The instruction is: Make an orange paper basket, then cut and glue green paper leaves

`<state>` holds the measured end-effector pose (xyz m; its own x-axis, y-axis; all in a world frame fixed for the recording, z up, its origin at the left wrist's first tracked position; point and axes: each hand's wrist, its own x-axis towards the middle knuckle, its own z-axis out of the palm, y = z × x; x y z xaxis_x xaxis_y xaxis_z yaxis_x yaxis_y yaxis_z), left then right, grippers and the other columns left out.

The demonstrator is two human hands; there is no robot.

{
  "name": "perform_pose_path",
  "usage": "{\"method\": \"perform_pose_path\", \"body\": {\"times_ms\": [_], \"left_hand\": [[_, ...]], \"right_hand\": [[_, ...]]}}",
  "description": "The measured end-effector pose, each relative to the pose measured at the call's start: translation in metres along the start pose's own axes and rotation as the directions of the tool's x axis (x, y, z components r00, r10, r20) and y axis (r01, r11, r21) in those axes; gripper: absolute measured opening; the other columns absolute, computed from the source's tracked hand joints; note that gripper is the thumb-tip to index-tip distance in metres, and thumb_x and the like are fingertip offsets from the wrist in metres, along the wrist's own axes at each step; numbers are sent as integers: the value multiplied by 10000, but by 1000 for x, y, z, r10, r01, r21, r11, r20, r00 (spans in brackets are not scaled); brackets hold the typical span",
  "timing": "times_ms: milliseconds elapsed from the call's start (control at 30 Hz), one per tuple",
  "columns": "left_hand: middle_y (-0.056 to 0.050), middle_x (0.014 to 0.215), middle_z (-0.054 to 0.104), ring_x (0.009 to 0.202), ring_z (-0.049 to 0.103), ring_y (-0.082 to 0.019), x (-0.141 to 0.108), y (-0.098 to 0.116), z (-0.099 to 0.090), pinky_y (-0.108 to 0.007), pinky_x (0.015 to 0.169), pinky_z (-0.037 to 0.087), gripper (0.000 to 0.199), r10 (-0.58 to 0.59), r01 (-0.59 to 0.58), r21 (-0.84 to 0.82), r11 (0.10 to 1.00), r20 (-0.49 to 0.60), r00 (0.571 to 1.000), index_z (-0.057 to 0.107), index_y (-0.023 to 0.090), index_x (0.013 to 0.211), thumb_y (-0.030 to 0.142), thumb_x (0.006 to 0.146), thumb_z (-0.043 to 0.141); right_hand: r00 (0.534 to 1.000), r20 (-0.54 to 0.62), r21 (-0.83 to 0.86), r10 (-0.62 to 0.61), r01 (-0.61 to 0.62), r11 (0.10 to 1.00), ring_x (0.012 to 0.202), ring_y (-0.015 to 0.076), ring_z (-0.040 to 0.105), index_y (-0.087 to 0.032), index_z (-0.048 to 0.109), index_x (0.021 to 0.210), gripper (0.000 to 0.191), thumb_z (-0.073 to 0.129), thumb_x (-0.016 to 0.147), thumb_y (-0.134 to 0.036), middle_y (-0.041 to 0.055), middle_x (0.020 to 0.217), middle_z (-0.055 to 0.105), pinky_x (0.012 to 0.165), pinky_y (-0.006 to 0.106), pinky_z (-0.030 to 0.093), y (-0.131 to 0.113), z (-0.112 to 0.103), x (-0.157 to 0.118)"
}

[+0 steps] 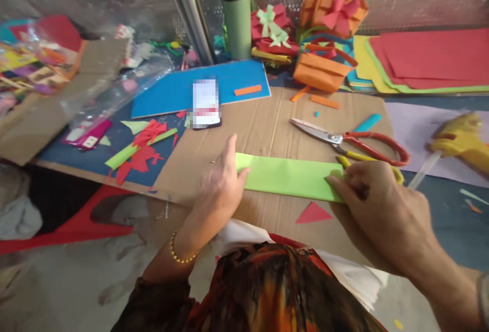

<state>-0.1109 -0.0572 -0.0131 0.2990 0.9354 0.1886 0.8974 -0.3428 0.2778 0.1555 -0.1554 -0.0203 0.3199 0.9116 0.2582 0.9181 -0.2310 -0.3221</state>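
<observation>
A folded strip of bright green paper (pixel 286 175) lies lengthwise in front of me, over a brown cardboard sheet (pixel 263 113). My left hand (pixel 219 184) holds its left end, thumb on the paper and fingers straight along the edge. At the other end, my right hand (pixel 382 204) pinches the right corner between thumb and curled fingers. Just beyond that hand lie scissors (pixel 336 139) with red and yellow handles, blades pointing left. A red paper triangle (pixel 314 213) rests below the strip, near the table edge.
A phone (pixel 207 103) leans on a blue board (pixel 237 75). Behind stand a green bottle (pixel 237 21), a steel flask (pixel 189 11) and orange paper bags (pixel 323 70). Coloured sheets (pixel 435 59) and a yellow glue gun (pixel 458 138) are at right; red scraps (pixel 139 154) lie left.
</observation>
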Motion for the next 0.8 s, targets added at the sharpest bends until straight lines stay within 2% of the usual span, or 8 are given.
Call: {"method": "perform_pose_path", "body": {"times_ms": [100,233,300,367,433,500,667,800], "left_hand": [[-106,1107,788,840,724,-208,-4,3,3,-316,770,559,686,-19,20,57,998,-17,1000,367,143,1663,283,1040,617],[-111,1101,749,954,736,-249,-9,1,6,-327,815,564,704,-25,42,121,992,-141,990,399,139,1621,389,1030,689],[-113,1119,724,992,732,-264,-10,0,6,-331,818,564,597,-32,56,140,988,-170,985,503,165,1515,397,1011,724],[-109,1137,702,1019,723,-260,-10,0,6,-327,827,560,395,-22,43,129,991,-157,987,596,192,1361,329,1012,722],[-102,1167,685,1035,711,-243,-9,1,6,-326,849,553,259,31,-17,99,995,-144,989,637,209,1269,248,1019,695],[-102,1210,687,1041,701,-232,-7,1,7,-335,858,538,227,126,-113,94,989,-139,982,666,220,1260,187,1036,645],[-108,1193,769,989,681,-249,-4,-1,4,-403,819,470,307,332,-312,180,933,-93,939,757,224,1119,87,1074,486],[-115,1104,795,960,685,-259,-3,0,-3,-434,888,463,307,439,-413,215,885,-86,894,770,199,1135,103,1085,483]], "right_hand": [[1000,4,1,-24,24,1000,492,278,577,-295,518,961,278,553,980,-570,47,690,674,505,318,289,1,1,0],[998,-7,12,-54,54,998,484,291,575,-303,499,967,262,554,989,-559,51,682,685,494,318,278,1,1,0],[998,-20,12,-63,63,998,479,290,572,-305,498,958,257,553,989,-555,52,684,687,490,320,280,2,1,0],[998,-20,4,-61,61,998,472,287,565,-304,501,954,255,558,984,-550,53,689,692,488,321,281,3,2,0],[999,-13,-3,-49,49,999,470,282,563,-300,507,956,259,570,975,-551,50,691,695,491,317,283,3,2,1],[999,-5,-8,-37,37,999,467,270,560,-297,516,958,262,580,967,-551,38,680,685,498,309,284,4,3,2],[998,-13,-34,-55,54,998,449,227,532,-273,568,968,251,568,988,-523,26,679,680,521,299,250,2,5,3],[993,-23,-73,-120,118,990,496,220,568,-251,588,917,210,538,1008,-433,41,691,704,552,299,237,-4,5,3]]}}
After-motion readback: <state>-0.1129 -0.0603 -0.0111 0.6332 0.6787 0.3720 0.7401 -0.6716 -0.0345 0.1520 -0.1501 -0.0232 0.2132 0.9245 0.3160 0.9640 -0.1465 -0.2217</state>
